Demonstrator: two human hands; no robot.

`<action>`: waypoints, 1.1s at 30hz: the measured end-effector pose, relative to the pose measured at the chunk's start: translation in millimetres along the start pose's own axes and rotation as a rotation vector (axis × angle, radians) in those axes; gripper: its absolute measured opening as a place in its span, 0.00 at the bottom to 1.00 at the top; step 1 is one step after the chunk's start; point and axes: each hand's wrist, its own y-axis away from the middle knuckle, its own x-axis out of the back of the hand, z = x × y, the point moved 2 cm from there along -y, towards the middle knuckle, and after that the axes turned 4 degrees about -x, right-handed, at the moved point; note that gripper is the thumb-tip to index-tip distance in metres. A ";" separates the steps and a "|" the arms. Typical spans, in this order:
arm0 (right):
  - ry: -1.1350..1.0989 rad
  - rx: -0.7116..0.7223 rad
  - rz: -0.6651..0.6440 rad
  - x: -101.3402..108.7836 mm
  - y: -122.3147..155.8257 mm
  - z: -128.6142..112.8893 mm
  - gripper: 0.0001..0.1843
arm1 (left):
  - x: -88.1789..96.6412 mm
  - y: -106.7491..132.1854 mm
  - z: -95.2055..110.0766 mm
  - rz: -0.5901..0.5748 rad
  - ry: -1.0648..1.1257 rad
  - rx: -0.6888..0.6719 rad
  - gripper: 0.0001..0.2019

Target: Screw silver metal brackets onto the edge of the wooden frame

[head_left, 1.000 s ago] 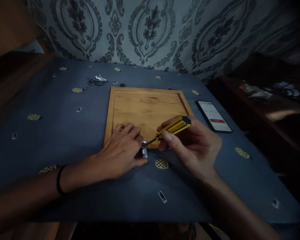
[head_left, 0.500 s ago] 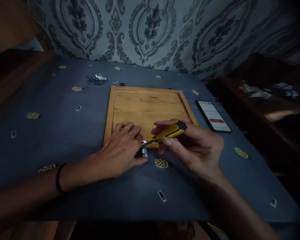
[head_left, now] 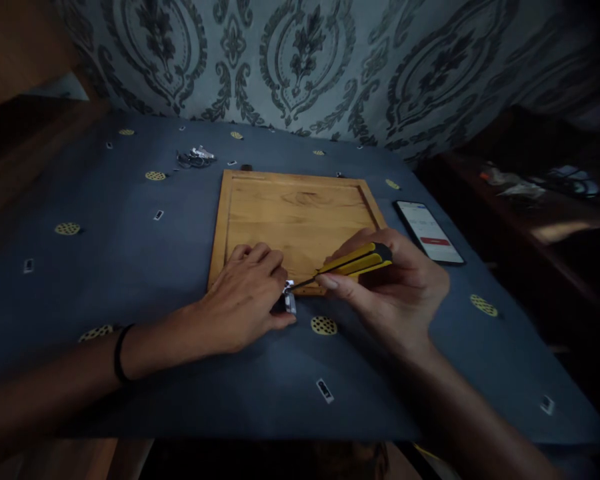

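My left hand [head_left: 245, 300] lies over the front edge of a framed wooden cabinet door [head_left: 300, 230]. Its fingers are curled on the wood, and its thumb is against a small shiny metal hinge [head_left: 291, 305], partly hidden by the hand. In my right hand [head_left: 395, 287] is a screwdriver [head_left: 353, 262] with a yellow and black handle, gripped between thumb and fingers. The screwdriver slants down to the left, its tip at the hinge by my left fingertips. Whether the tip sits in a screw is too small to tell.
Blue patterned cloth covers the table [head_left: 180, 387]. A phone [head_left: 430, 233] with a lit screen lies right of the door. Behind it on the left is a small pile of metal parts [head_left: 196, 157]. A patterned curtain [head_left: 300, 67] hangs at the back; a dark shelf [head_left: 540, 220] stands right.
My right hand has shifted its hold on the screwdriver, whose handle has turned and moved slightly right, with more shaft showing. My left hand stays on the door and hinge.
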 end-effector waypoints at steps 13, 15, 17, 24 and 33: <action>-0.009 -0.048 0.118 0.1 2.3 1.6 0.18 | -3.4 2.5 -1.7 0.031 -0.004 -0.022 0.21; -0.007 -0.053 0.099 -0.3 3.1 2.6 0.18 | -2.6 1.7 -1.3 0.009 -0.006 -0.016 0.22; -0.006 -0.060 0.086 -1.0 3.8 3.6 0.18 | -2.2 1.2 -1.1 0.013 -0.009 -0.018 0.21; -0.036 -0.072 0.052 -2.4 3.2 5.4 0.18 | -3.2 1.5 -1.5 0.020 -0.012 -0.022 0.22; -0.044 -0.111 -0.153 4.3 -4.5 -1.9 0.11 | -3.7 2.1 -1.6 0.042 -0.020 -0.028 0.20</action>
